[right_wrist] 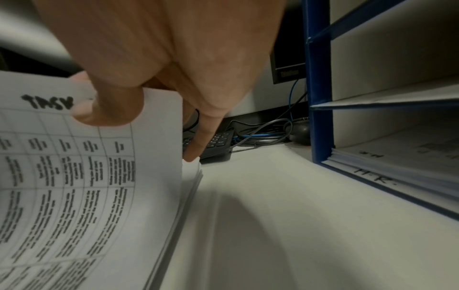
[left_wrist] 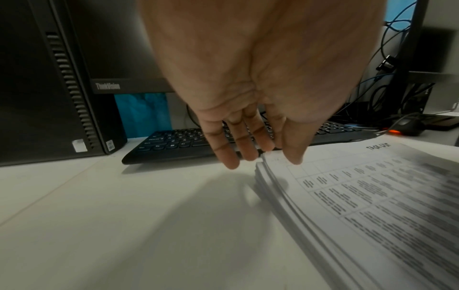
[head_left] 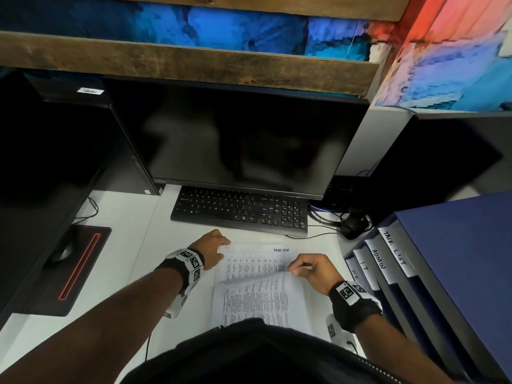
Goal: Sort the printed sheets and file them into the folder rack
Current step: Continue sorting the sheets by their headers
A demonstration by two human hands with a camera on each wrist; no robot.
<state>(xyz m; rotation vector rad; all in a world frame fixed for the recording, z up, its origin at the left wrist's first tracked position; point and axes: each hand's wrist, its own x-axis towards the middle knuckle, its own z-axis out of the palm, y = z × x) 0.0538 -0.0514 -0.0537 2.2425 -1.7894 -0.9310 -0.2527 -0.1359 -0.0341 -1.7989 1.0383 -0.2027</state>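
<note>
A stack of printed sheets (head_left: 257, 295) (left_wrist: 360, 206) lies on the white desk in front of me. My right hand (head_left: 293, 268) (right_wrist: 119, 109) pinches the far edge of the top text sheet and curls it back toward me. That uncovers a table sheet headed TASK LIST (head_left: 281, 250) (right_wrist: 47, 102). My left hand (head_left: 219, 246) (left_wrist: 258, 155) is open with straight fingers, and its thumb touches the far left corner of the stack. The blue folder rack (head_left: 388, 261) (right_wrist: 320, 98) stands at the right, its tabs marked TASK LIST, ADMIN and I.T. A bottom slot marked H.R. (right_wrist: 372, 172) holds sheets.
A black keyboard (head_left: 241, 212) and a dark monitor (head_left: 235, 139) stand just beyond the sheets. A mouse with tangled cables (head_left: 353, 225) sits between the keyboard and the rack. A PC tower (head_left: 130, 151) and a black mouse pad (head_left: 80, 267) are at the left.
</note>
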